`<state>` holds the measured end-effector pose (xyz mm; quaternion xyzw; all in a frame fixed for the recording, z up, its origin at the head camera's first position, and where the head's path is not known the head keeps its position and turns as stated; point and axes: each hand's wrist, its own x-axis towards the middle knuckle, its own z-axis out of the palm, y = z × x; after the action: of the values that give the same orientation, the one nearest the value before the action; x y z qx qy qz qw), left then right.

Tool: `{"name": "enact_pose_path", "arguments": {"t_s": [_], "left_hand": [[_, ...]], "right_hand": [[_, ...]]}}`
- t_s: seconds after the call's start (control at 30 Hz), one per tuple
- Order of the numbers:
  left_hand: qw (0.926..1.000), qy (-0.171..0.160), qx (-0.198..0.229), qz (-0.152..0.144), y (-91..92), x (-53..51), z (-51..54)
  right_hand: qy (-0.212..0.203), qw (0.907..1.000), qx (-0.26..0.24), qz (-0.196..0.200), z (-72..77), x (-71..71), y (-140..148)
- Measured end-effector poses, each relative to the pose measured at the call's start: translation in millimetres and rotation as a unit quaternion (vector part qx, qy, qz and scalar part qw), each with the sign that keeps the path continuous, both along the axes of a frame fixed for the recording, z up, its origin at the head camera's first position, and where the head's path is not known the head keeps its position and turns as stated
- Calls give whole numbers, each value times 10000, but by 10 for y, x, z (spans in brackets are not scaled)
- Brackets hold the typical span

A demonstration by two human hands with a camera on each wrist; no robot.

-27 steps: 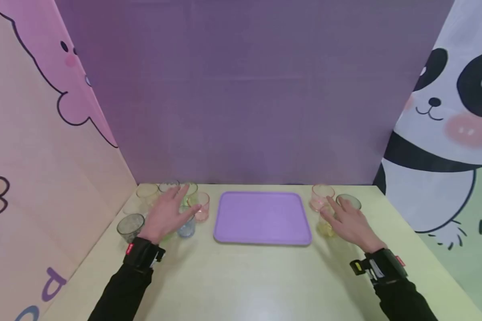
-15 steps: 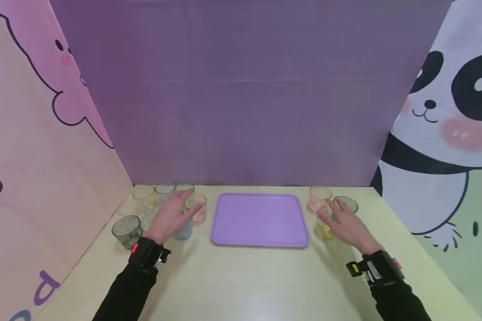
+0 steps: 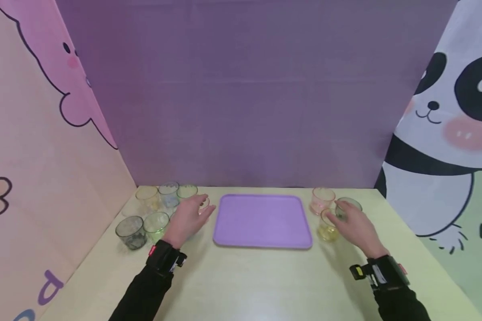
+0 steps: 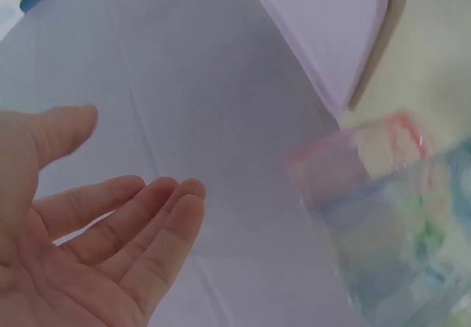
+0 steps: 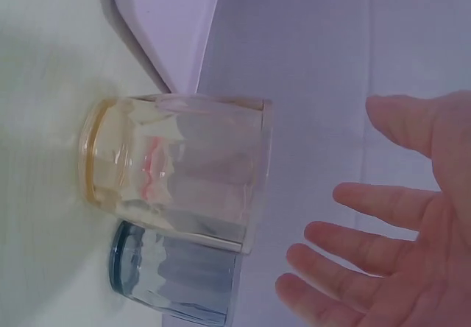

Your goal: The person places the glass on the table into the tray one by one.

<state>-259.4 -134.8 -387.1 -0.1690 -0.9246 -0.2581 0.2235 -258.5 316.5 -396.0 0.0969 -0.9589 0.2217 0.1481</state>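
My left hand (image 3: 188,220) hovers over the right side of a group of coloured drinking glasses, fingers extended and holding nothing. It partly covers a pink glass (image 4: 360,157); a blue glass (image 4: 405,238) stands beside that one in the left wrist view. Farther left are a dark grey glass (image 3: 131,234) and a green glass (image 3: 156,226). On the other side, my right hand (image 3: 357,229) hangs with spread fingers close to a yellow glass (image 5: 184,169), with a visible gap in the right wrist view. A grey glass (image 3: 354,205) is partly behind that hand, and another pink glass (image 3: 321,201) stands behind the yellow one.
A shallow purple tray (image 3: 263,220) lies between the two groups of glasses. Along the back left stand a pale yellow glass (image 3: 147,196), a bluish glass (image 3: 168,196) and another green glass (image 3: 187,191). A purple backdrop (image 3: 241,98) rises behind the table.
My left hand has moved right, uncovering the front green glass and covering more of the pink one. The right hand has stayed nearly in place beside the yellow glass.
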Motion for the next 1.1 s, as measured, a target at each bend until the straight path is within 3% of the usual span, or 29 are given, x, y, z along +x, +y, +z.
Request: {"name": "enact_pose_path", "arguments": {"t_s": [0.23,0.47,0.57,0.8,0.97,1.1], "left_hand": [[9999,-143,-53,81,189,39,-119],[9991,-275,-57,304,215,12,-265],[9983,-419,-138,387,239,6,-341],[9968,-640,-258,410,333,-27,-468],[9930,-1046,-167,524,351,-36,-558],[9925,-1146,-77,424,355,-55,-586]], "right_hand": [[334,9984,-415,-210,-29,22,6],[602,9934,-949,-232,-28,51,-22],[643,9932,-928,-289,-23,58,-14],[214,9958,-789,-417,-69,17,24],[241,9969,-678,-308,-129,-2,12],[228,9976,-606,-257,-133,4,-19]]}}
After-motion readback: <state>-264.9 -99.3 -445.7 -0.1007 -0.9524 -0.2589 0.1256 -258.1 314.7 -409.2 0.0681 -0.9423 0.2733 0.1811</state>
